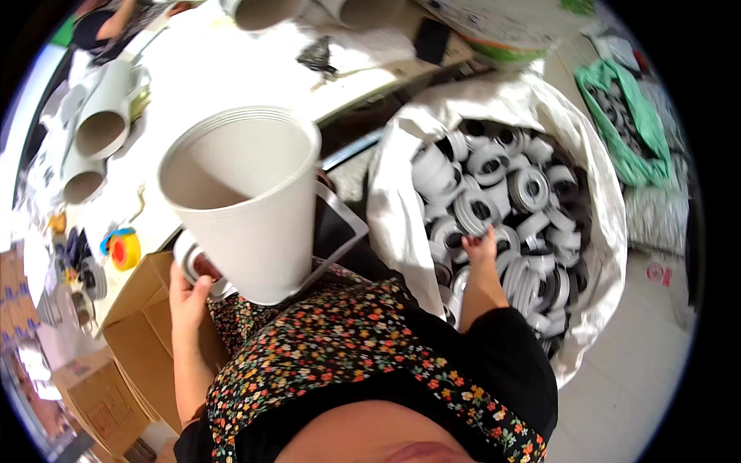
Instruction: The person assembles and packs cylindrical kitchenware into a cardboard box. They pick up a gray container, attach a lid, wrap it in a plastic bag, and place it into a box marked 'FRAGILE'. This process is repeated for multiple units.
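Left grip [189, 297]: thumb and fingers closed round pale ring fitting [184, 251], beside tapered tub [258, 247] | right grip [480, 245]: fingers at grey ring [465, 215] in white sack [397, 224], inward of its left rim; pinched or just touching, I can't tell | I'd take it by its edge, straight up, off the neighbouring rings [517, 189].
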The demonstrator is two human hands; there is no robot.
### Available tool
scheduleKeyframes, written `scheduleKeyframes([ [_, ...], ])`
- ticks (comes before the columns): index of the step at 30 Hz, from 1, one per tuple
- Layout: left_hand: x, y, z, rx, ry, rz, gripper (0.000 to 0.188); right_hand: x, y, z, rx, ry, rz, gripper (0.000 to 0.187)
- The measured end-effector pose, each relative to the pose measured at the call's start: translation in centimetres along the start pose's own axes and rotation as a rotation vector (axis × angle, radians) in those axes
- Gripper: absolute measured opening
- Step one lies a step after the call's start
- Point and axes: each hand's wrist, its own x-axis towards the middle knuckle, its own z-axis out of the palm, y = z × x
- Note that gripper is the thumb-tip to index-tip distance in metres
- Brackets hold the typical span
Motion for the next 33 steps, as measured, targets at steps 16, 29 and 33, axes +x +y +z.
scheduleKeyframes([
  [16,-0.1,5.9,4.7,0.350,-0.170,0.140,0.041,-43.9,-0.3,25.7,-0.959,-1.396,-1.904,0.052],
  [29,2.0,3.2,0.6,0.418,-0.170,0.253,0.033,-46.0,1.5,26.7,-1.044,-1.612,-1.881,0.046],
  [33,2.1,3.2,1.0,0.478,-0.111,0.432,0.034,-46.5,0.1,26.5,-1.117,-1.645,-1.850,0.050],
])
